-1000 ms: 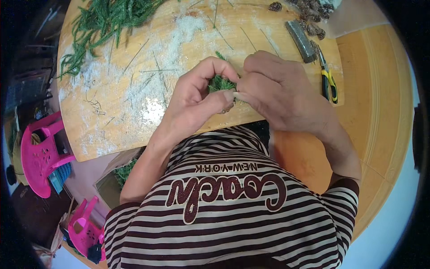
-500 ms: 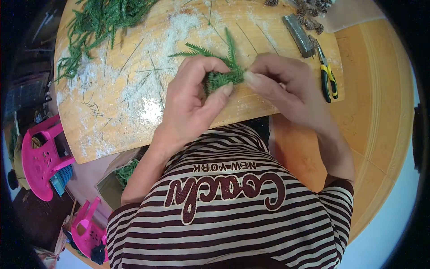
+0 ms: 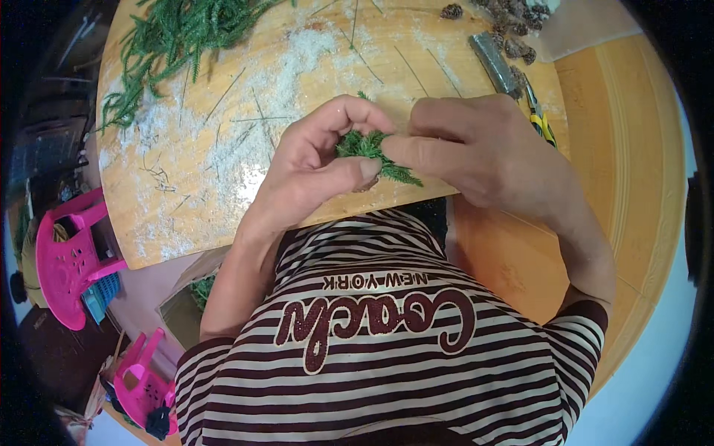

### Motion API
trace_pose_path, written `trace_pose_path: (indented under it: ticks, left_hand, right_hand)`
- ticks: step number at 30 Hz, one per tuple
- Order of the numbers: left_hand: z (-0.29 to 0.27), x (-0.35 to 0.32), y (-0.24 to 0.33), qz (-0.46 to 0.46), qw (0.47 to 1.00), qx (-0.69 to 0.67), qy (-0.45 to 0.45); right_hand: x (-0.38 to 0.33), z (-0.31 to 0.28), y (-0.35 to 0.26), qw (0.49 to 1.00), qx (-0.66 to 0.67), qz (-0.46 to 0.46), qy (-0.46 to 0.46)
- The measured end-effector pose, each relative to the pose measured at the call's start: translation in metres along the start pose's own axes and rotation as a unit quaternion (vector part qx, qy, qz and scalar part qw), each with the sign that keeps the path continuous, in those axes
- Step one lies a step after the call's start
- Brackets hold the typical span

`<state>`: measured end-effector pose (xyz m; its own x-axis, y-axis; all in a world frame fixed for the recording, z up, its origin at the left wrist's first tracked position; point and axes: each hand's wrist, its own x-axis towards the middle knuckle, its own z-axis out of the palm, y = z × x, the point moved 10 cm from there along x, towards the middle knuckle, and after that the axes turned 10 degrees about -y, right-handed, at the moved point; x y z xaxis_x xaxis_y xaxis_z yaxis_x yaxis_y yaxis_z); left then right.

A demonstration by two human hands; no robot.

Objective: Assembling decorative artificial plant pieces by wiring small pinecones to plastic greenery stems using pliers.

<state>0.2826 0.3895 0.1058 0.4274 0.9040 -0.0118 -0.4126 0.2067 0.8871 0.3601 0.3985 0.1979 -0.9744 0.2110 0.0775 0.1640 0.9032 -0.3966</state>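
Observation:
Between both hands, just above the table's near edge, is a small bunch of green artificial pine sprigs (image 3: 360, 146). My left hand (image 3: 312, 160) is closed on it, with the thumb pressed on its near side and the fingers curled round the far side. The thumb and fingers of my right hand (image 3: 476, 149) pinch the bunch from the right. One sprig tip points down to the right beneath the right thumb. The right fingertips are partly hidden, and I cannot make out any wire in them.
A pile of green pine garland (image 3: 182, 37) lies at the far left of the wooden table (image 3: 171, 234). White flakes and thin wires are scattered about. At the far right are pine cones (image 3: 517, 48), a grey wire bundle (image 3: 491, 63) and yellow-black pliers (image 3: 543, 123). Pink chairs (image 3: 67, 256) stand at left.
The bunch has turned in my hands, so its long sprigs no longer stick out at the far side. My right hand has come nearer and over it, now covering part of the pliers.

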Motion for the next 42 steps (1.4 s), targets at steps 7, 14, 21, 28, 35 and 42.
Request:
trace_pose_path:
  ticks: [7,14,21,28,35,42]
  left_hand:
    - [-0.003,0.001,-0.008,-0.008,0.998,-0.064,-0.011]
    - [0.003,0.0,-0.014,-0.039,0.996,-0.074,-0.01]
    - [0.004,0.002,-0.002,0.013,0.999,0.038,0.03]
    - [0.017,-0.001,0.042,0.185,0.862,0.467,0.072]
    - [-0.012,0.0,0.012,0.031,0.985,0.103,0.135]
    - [-0.008,0.008,-0.001,0.016,0.994,-0.069,0.084]
  right_hand:
    - [0.002,-0.005,-0.005,0.998,-0.06,-0.022,0.013]
    - [0.002,-0.003,-0.017,0.993,-0.088,-0.076,0.036]
    - [-0.001,-0.001,-0.014,0.994,-0.083,-0.059,0.031]
    - [-0.024,0.036,0.052,0.864,0.432,0.254,0.052]
    - [-0.031,-0.01,0.041,0.951,0.226,0.147,0.153]
    - [-0.013,-0.022,0.015,0.989,-0.002,0.035,0.147]
